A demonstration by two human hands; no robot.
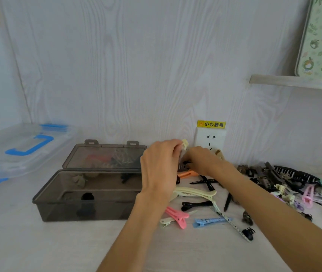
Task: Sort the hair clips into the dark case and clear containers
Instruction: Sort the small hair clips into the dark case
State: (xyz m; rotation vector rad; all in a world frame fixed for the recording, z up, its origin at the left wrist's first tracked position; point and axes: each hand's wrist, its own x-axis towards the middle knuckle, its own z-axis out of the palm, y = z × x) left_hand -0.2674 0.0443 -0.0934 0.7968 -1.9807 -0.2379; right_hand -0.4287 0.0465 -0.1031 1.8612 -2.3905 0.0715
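A: What are the hands doing?

B: The left hand point(161, 165) is raised just right of the dark case point(85, 195), fingers curled, pinching a small cream claw clip point(185, 144) at its fingertips. The right hand point(201, 160) is beside it, nearly touching, fingers bent down onto a dark clip point(183, 166) on the table point(38, 248). Whether it grips that clip or only touches it, I cannot tell.

A: And the case?

B: Open, lid point(105, 157) tilted back against the wall. A few clips lie inside: a beige one point(79, 180) at the back left, a black one point(125, 177) at the back, another black one point(87, 196) near the front.

A: The clear containers?

B: One clear box point(24, 148) with blue latches and a blue handle sits shut at far left, well apart from the hands.

A: Where are the rest of the clips?

B: Loose on the table, right of the case. Near the wrists: a cream duckbill clip point(195, 193), a pink one point(176, 216), a blue one point(209, 221), a small black claw point(248, 233). A bigger heap point(285, 179) lies at far right, below the shelf point(293, 82).

A: Anything behind the hands?

B: A wall socket point(210, 139) with a yellow sticker point(211, 124) above it.
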